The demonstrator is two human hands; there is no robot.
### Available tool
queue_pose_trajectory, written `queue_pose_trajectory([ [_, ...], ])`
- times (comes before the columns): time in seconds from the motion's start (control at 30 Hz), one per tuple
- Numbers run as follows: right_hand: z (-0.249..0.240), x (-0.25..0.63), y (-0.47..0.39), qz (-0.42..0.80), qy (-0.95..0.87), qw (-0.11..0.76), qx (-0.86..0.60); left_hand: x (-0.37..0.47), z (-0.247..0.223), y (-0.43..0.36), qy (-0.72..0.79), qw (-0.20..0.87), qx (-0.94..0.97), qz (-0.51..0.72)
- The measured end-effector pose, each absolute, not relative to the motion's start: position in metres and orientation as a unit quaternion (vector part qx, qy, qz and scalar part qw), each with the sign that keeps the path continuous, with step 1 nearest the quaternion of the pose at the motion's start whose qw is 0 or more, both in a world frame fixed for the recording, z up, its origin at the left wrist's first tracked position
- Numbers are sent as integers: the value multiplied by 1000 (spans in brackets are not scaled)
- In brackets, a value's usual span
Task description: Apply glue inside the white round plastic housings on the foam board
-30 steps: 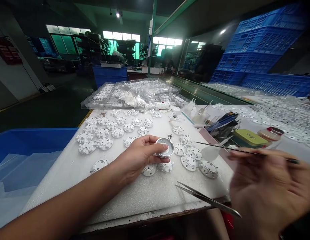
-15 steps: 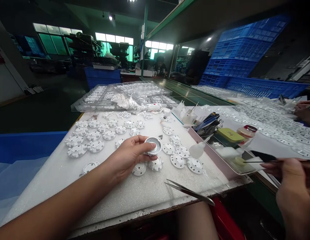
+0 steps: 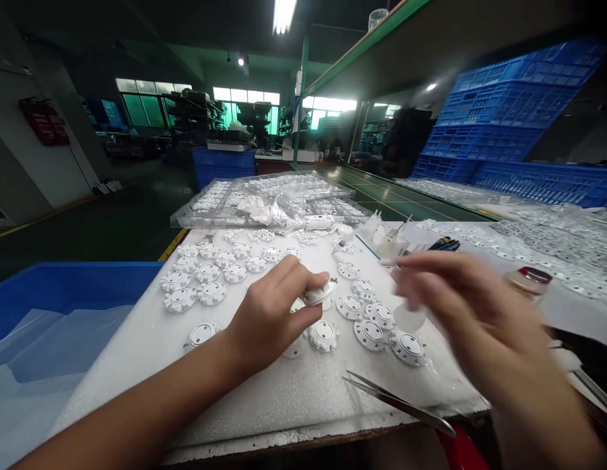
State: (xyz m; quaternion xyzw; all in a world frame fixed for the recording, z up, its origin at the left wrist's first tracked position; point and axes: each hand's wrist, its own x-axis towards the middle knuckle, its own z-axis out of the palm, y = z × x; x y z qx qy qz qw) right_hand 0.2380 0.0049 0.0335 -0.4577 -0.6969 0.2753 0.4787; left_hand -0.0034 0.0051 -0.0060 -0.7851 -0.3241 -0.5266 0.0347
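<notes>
One white disc (image 3: 320,296) sits pinched in the left grip (image 3: 274,310).

factory workshop, stacked blue crates (image 3: 512,104), loaded shelving racks (image 3: 193,117), trays of small white parts (image 3: 284,196), wall-hung red extinguishers (image 3: 45,121), strip light (image 3: 284,15) overhead

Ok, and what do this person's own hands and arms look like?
The left hand wears no glove or visible ring, and no sleeve shows on its forearm. The right hand is also ungloved, with no sleeve in view; blur hides finer detail.
</notes>
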Motion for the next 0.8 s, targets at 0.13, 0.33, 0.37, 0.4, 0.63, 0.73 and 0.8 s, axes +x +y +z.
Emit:
queue_pose_trajectory([
  [0.13, 40, 166, 46, 420, -775, 281, -379, -18, -4, 13, -283, 204, -787, -510],
  [0.33, 22, 134, 77, 770, -581, 216, -154, -31, -4, 27, -293, 312, -763, -485],
  [0.37, 18, 134, 77, 789, -549, 235, -145, -31, -4, 29, -301, 303, -769, -477],
  [0.4, 13, 134, 76, 800, -524, 256, -142, -30, -4, 30, -308, 282, -781, -465],
  [0.63, -4, 138, 70, 818, -448, 320, -168, -27, -1, 30, -395, -72, -825, -398],
  [0.73, -3, 137, 69, 820, -431, 330, -181, -26, -3, 28, -429, -148, -803, -386],
  [0.8, -2, 136, 67, 824, -421, 332, -183, -25, -2, 28, -418, -154, -808, -385],
])
